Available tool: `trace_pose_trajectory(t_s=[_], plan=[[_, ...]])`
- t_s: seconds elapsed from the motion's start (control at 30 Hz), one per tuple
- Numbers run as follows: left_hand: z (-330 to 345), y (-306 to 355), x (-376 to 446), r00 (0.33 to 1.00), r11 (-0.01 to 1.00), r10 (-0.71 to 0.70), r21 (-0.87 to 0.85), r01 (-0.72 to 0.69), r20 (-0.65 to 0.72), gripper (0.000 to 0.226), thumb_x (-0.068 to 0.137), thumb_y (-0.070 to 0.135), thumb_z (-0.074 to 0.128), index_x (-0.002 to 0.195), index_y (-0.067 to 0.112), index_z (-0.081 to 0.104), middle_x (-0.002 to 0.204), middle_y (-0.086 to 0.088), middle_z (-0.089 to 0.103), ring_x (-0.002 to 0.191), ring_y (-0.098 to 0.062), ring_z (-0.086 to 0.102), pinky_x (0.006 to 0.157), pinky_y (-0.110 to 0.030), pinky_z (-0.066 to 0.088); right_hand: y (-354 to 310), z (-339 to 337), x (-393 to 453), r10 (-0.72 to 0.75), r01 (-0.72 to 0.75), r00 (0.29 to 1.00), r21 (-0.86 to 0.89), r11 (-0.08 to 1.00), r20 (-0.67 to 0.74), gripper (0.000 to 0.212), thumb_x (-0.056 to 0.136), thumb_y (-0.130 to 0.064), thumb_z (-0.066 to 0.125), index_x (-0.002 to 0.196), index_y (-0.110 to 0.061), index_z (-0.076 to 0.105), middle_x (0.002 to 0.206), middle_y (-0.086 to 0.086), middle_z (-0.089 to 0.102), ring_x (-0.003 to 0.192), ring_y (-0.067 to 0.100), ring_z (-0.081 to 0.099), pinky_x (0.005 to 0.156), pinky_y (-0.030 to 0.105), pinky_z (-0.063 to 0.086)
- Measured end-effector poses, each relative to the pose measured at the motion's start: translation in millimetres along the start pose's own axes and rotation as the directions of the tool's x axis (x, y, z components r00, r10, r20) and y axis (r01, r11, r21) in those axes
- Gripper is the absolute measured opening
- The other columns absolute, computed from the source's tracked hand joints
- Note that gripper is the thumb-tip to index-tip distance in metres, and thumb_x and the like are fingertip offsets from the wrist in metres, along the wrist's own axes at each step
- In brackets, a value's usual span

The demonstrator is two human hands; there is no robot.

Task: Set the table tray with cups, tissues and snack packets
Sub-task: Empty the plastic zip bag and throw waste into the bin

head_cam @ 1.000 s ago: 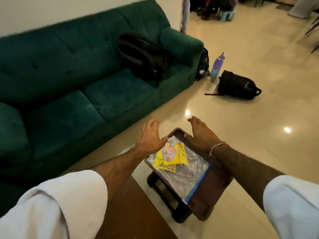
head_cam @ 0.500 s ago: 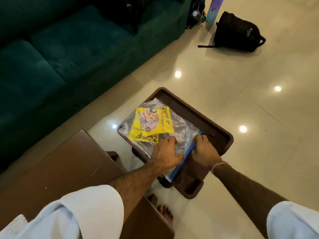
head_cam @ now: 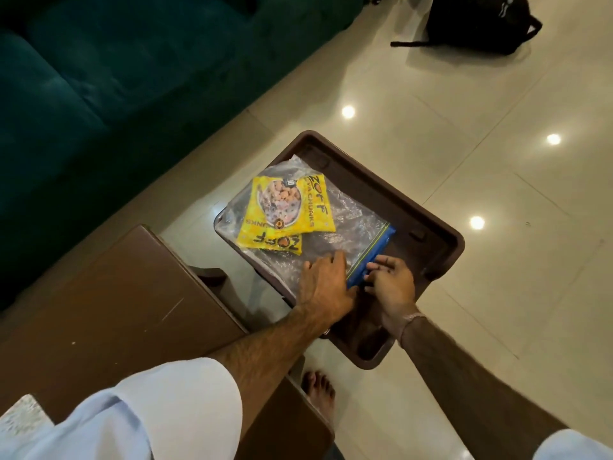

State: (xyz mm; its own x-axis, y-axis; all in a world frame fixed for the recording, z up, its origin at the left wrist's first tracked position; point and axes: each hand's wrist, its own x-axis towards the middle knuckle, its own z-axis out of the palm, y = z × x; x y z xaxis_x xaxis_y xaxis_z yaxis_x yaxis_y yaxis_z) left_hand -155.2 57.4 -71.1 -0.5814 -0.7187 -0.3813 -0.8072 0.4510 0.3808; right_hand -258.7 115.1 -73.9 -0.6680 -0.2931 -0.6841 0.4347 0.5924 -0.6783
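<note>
A dark brown table tray (head_cam: 391, 197) stands on legs over the tiled floor. On it lies a clear zip bag (head_cam: 351, 224) with a blue zip strip (head_cam: 374, 252) along its near edge. Two yellow snack packets (head_cam: 285, 210) overlap inside the bag at its far left. My left hand (head_cam: 326, 287) presses flat on the bag's near corner. My right hand (head_cam: 391, 282) pinches the blue zip strip with its fingertips. No cups or tissues are in view.
A brown wooden table (head_cam: 116, 313) sits to the left, close to the tray. A dark green sofa (head_cam: 116, 81) fills the upper left. A black backpack (head_cam: 481, 21) lies on the floor at the top right. My bare foot (head_cam: 320, 390) shows below the tray.
My hands came from the tray's far end to the bag's near edge. My right hand's fingers now pinch the zip strip. The view tilted downward, closer to the tray.
</note>
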Motion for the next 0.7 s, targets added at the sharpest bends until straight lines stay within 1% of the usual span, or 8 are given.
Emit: trace_pose_trajectory(t_s=[0.1,0.2,0.3,0.37,0.47,0.53,0.6,0.7], plan=[[5.5,1.2,1.4,1.000,0.994,0.002,0.106,-0.001,-0.015,0.062,0.074,0.049,0.075,0.119,0.019,0.045,0.118,-0.006,0.057,0.111,-0.027,0.053,0.095,-0.043,0.039,-2.1,2.1,-3.0,0.009,-0.009,1.000,0.040,0.999,0.000,0.043,0.085,0.011,0.045,0.119,-0.013,0.057,0.095,0.000,0.063,0.076,0.013,0.057,0.061,0.028,0.048],[11.9,1.5,3.2,0.999,0.989,-0.017,0.143,0.022,-0.035,0.058,0.077,0.043,0.072,0.121,0.016,0.047,0.120,-0.010,0.056,0.112,-0.030,0.050,0.093,-0.044,0.039,-6.0,0.6,-1.2,0.011,-0.015,0.996,0.046,0.999,0.084,0.048,0.086,0.015,0.041,0.124,-0.011,0.056,0.108,0.003,0.065,0.078,0.013,0.057,0.060,0.026,0.045],[12.3,2.4,6.0,0.998,0.997,-0.057,0.060,0.058,-0.006,0.047,0.082,0.031,0.068,0.122,0.012,0.051,0.121,-0.012,0.059,0.112,-0.031,0.053,0.093,-0.042,0.044,-5.9,-4.5,0.6,0.047,-0.053,0.996,0.076,0.996,0.077,0.046,0.087,0.017,0.038,0.123,-0.004,0.059,0.107,0.006,0.065,0.069,0.012,0.057,0.060,0.025,0.046],[6.1,2.6,7.0,0.995,0.995,-0.097,-0.028,0.096,-0.018,0.032,0.085,0.024,0.064,0.114,0.012,0.058,0.113,-0.013,0.063,0.104,-0.031,0.059,0.085,-0.039,0.048,-5.5,-6.0,-1.0,0.074,-0.082,0.994,0.101,0.992,0.078,0.043,0.090,0.017,0.036,0.121,0.000,0.060,0.105,0.011,0.064,0.067,0.015,0.058,0.062,0.026,0.049],[-5.8,2.1,5.1,0.984,0.973,-0.131,-0.206,0.104,-0.124,0.011,0.085,0.020,0.061,0.095,0.015,0.063,0.096,-0.007,0.065,0.088,-0.026,0.062,0.068,-0.033,0.044,-9.2,-5.4,-3.2,0.106,-0.122,0.988,0.137,0.983,0.115,0.039,0.091,0.017,0.034,0.117,0.006,0.060,0.106,0.020,0.066,0.076,0.025,0.065,0.075,0.032,0.056],[-12.7,2.5,2.0,0.968,0.959,-0.103,-0.281,0.036,-0.229,0.006,0.080,0.019,0.062,0.086,0.018,0.060,0.088,-0.002,0.061,0.083,-0.023,0.059,0.065,-0.031,0.043,-14.2,-1.7,-2.7,0.123,-0.144,0.982,0.146,0.979,0.146,0.039,0.090,0.018,0.033,0.117,0.007,0.060,0.105,0.022,0.066,0.084,0.029,0.066,0.081,0.036,0.056],[-16.6,0.9,-0.2,0.964,0.966,-0.050,-0.256,-0.019,-0.260,0.015,0.077,0.022,0.065,0.089,0.018,0.058,0.090,-0.002,0.060,0.087,-0.025,0.058,0.072,-0.036,0.047,-21.8,4.6,-5.6,0.132,-0.156,0.973,0.120,0.981,0.187,0.041,0.090,0.016,0.032,0.117,0.001,0.061,0.097,0.014,0.066,0.078,0.023,0.063,0.074,0.033,0.052],[-18.9,-3.6,1.0,0.990,0.974,-0.073,-0.220,0.046,-0.117,0.045,0.074,0.035,0.074,0.107,0.018,0.050,0.107,-0.006,0.057,0.101,-0.027,0.054,0.082,-0.042,0.048,-32.8,9.8,-9.0,0.120,-0.179,0.939,0.158,0.971,0.323,0.055,0.080,0.022,0.027,0.113,-0.002,0.065,0.091,0.008,0.069,0.079,0.018,0.063,0.068,0.026,0.049]])
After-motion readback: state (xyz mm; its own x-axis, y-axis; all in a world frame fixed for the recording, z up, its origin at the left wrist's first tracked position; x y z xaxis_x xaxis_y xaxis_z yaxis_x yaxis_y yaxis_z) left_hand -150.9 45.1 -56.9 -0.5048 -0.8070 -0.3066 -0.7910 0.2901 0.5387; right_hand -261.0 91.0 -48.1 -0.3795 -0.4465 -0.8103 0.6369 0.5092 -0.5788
